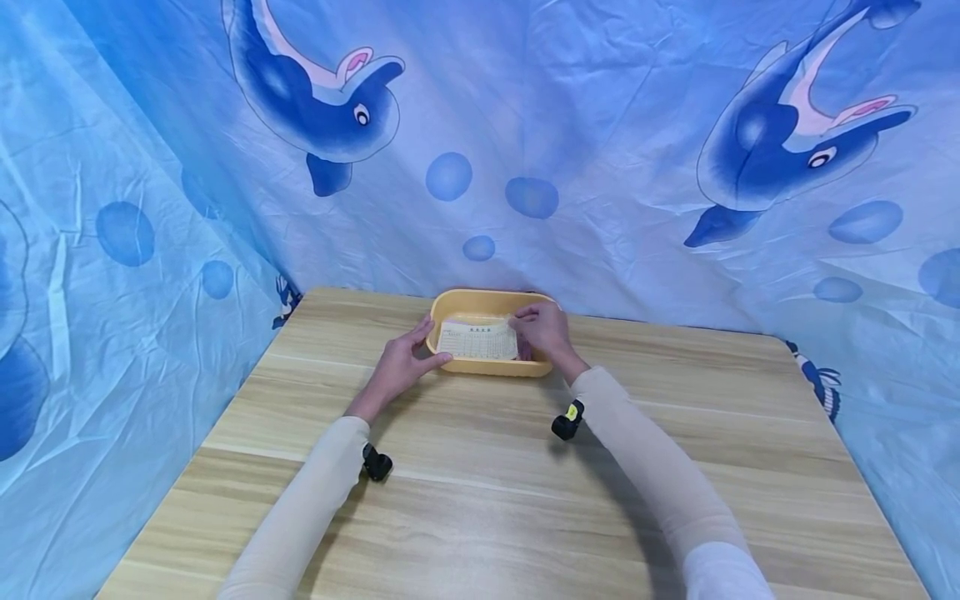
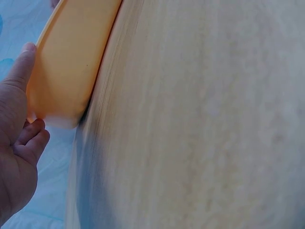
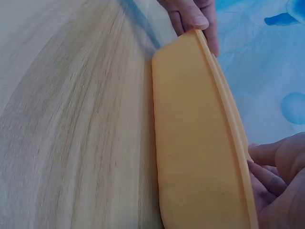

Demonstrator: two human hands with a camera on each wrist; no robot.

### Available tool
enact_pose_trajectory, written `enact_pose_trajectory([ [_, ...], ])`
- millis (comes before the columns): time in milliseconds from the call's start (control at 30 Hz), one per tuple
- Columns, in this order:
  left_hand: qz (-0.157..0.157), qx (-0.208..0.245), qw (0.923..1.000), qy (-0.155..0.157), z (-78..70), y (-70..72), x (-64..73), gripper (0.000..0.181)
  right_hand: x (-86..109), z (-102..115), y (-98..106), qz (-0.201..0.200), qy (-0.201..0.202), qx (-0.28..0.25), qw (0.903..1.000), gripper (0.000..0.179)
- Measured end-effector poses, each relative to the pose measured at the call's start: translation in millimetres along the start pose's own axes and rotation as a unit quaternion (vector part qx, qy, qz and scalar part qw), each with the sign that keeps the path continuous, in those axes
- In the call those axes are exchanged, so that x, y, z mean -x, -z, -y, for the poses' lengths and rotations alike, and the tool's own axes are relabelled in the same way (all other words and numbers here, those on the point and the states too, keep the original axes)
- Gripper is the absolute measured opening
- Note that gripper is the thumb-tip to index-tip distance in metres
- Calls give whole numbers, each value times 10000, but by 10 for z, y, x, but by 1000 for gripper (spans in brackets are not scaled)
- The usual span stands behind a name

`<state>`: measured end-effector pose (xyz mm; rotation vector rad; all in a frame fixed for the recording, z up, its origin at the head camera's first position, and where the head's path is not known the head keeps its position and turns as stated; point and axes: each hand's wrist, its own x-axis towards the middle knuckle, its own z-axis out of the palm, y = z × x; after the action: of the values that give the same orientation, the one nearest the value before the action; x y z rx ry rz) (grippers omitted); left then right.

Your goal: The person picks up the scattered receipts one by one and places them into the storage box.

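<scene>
A shallow orange-yellow plastic basket [image 1: 491,367] stands at the table's far edge. In it lies a white paper slip [image 1: 477,342] printed with a table of lines. My left hand [image 1: 400,364] grips the basket's left end, thumb on the near rim, fingers round the outside; the left wrist view shows this hand [image 2: 19,129] against the basket wall [image 2: 76,62]. Over the basket's right part, my right hand [image 1: 546,329] pinches the slip's upper right corner. In the right wrist view the right hand [image 3: 281,176] reaches past the rim, and the basket wall [image 3: 198,129] hides the slip.
Something dark reddish [image 1: 524,348] shows in the basket under my right hand, too covered to identify. The wood-grain table [image 1: 465,500] extends toward me. A blue dolphin-print cloth [image 1: 600,167] hangs right behind the basket and along both sides.
</scene>
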<state>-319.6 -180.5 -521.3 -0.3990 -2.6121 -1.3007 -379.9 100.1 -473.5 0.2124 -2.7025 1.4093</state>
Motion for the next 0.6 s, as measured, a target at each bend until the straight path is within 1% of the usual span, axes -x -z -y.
enact_pose_trajectory([
  [100,33,40,10000,-31,-8,-3,-10,92,26,-16,75,-47,16,-165,9999,20],
  [233,54,57,10000,-28,-14,-4,-17,92,90,-38,198,-148,55,-673,9976,21],
  [367,92,149,9998,-16,-5,5,-10,92,203,-58,349,-156,164,-1252,9919,25],
  [433,89,191,9998,-16,-3,16,-5,92,268,-71,432,-159,219,-1400,9898,26],
  [500,70,263,9996,4,-3,41,5,92,328,-111,512,-187,296,-1463,9886,28],
  [533,45,289,9996,11,-3,58,11,91,361,-134,553,-216,339,-1410,9892,29],
  [600,-2,257,9997,43,-17,114,38,91,424,-201,633,-320,415,-1128,9922,32],
])
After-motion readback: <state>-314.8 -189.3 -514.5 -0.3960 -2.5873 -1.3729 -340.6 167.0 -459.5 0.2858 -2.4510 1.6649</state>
